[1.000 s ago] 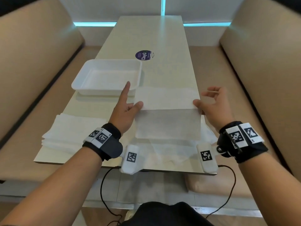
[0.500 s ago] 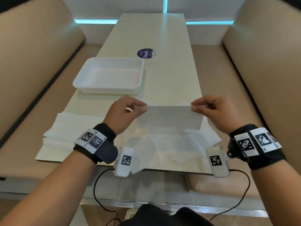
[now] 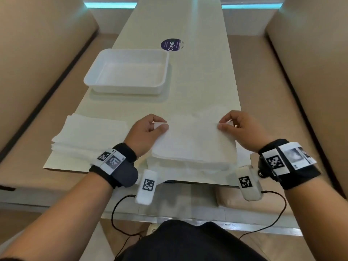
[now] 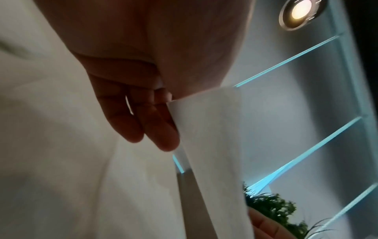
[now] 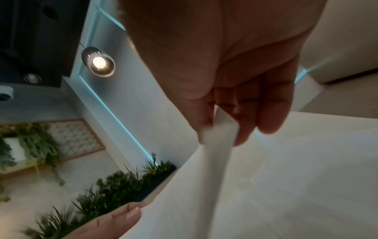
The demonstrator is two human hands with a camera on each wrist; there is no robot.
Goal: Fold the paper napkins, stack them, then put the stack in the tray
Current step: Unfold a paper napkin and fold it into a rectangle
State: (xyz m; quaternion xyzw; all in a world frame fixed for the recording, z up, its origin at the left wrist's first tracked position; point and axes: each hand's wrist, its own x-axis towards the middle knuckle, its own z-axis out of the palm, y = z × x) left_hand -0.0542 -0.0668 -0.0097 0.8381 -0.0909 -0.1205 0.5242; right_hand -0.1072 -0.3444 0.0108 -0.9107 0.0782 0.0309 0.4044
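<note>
White paper fills the near end of the desk (image 3: 197, 87): one napkin (image 3: 194, 140) is held by both hands above a loose spread of sheets at the front edge. The left hand (image 3: 145, 134) pinches the napkin's far left corner between thumb and forefinger, and the right hand (image 3: 243, 130) pinches the far right corner the same way, so each grip is narrow and closed on paper. Holding the two corners level keeps the edge taut and square, which I judge to be the point, since a fold only lands true if both corners travel together. The wrist views show the sheet doubled at each pinch, though they are dim and I cannot say how many layers there are.

A pile of napkins (image 3: 88, 136) lies just left of the left wrist, near the desk's left edge; whether these are folded or waiting is hard to tell. The white tray (image 3: 94, 80) sits farther back on the left, well apart from the hands, with nothing in it, so the stacking and loading are not yet done.

Bare desk lies between the napkin and the tray, giving room to lay the fold down. The sheets beneath overhang the front edge, so a careless drag could pull them off.
</note>
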